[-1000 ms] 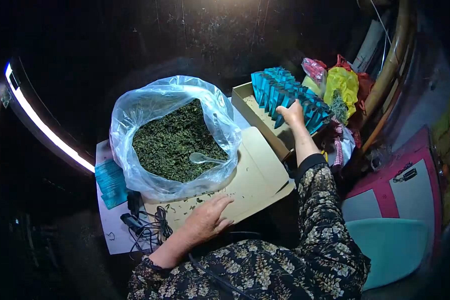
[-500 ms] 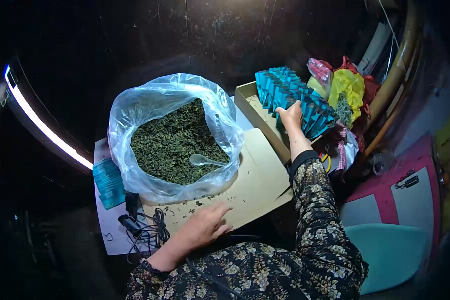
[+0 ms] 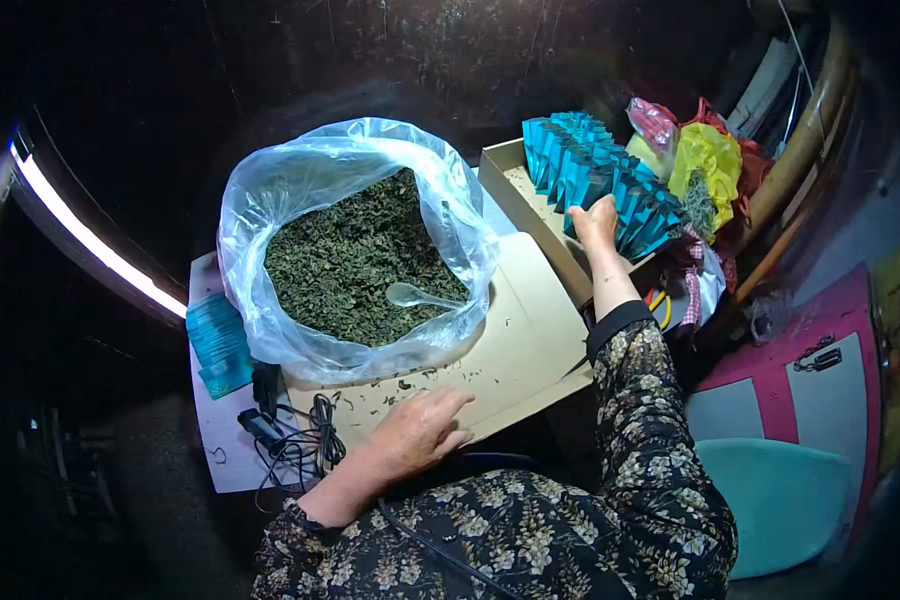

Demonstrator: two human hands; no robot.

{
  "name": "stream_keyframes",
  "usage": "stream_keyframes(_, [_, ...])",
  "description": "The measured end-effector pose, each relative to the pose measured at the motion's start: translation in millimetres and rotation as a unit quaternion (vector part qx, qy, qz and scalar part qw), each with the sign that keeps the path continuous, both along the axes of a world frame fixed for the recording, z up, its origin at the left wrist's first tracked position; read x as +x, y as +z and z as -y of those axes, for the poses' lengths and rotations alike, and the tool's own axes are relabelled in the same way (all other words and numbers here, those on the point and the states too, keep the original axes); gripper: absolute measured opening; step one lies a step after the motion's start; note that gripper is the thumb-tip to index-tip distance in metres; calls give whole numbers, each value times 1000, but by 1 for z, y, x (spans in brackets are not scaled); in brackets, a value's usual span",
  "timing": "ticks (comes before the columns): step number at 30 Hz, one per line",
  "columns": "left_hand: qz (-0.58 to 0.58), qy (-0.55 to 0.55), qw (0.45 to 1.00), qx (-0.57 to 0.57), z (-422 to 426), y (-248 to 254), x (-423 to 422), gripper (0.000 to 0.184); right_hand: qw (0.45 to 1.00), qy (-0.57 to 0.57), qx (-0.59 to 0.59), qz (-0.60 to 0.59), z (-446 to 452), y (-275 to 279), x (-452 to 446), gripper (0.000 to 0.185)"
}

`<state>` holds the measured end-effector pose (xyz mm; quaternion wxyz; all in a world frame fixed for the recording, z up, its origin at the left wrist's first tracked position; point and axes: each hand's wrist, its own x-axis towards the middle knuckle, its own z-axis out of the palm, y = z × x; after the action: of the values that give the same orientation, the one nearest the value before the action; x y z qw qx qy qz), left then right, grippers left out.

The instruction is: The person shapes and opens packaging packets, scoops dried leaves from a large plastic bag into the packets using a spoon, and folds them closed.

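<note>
My left hand hovers at the front edge of a tan cardboard sheet, its index finger and thumb apart and nothing between them. At the cardboard box my right hand closes its fingers on a teal packet, one of several standing upright in tight rows. The fingertips are partly hidden among the packets. Left of the box, a clear plastic bag stands wide open, full of dark green dried leaves. A clear plastic scoop lies on the leaves.
A stack of flat teal packets lies at the table's left, above black cables. Loose leaf bits are scattered on the cardboard. Beyond the box are a yellow plastic bag and red bags. A mint-green stool is at lower right.
My right hand has stayed at the packets, its fingers now lower and more curled. My left hand has hardly moved. The view has shifted slightly.
</note>
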<state>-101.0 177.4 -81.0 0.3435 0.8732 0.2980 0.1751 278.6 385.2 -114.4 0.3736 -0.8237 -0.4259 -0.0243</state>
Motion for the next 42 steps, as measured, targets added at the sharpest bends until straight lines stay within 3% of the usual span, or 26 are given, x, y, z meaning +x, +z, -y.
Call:
stream_keyframes(5, [11, -5, 1000, 7, 1, 0, -1, 42, 1000, 24, -9, 3, 14, -2, -2, 47])
stream_keyframes(9, [7, -8, 1000, 23, 1, -2, -2, 41, 994, 40, -80, 58, 20, 4, -9, 30])
stream_keyframes(12, [8, -7, 999, 35, 1, -4, -2, 41, 969, 141, -173, 101, 21, 8, -16, 18])
stream_keyframes(26, [-16, -10, 1000, -5, 0, -4, -2, 41, 961, 141, -184, 149, 3, -2, -1, 18])
stream_keyframes(33, [20, -7, 999, 33, 1, -4, -2, 41, 955, 160, -206, 139, 13, 9, -12, 17])
stream_keyframes(39, [14, 28, 999, 25, 6, 15, -18, 41, 954, 186, -172, 158, 16, 13, -9, 22])
stream_keyframes(42, [69, 54, 996, -10, 11, 39, -47, 44, 953, 212, -110, 186, 20, 28, -11, 22])
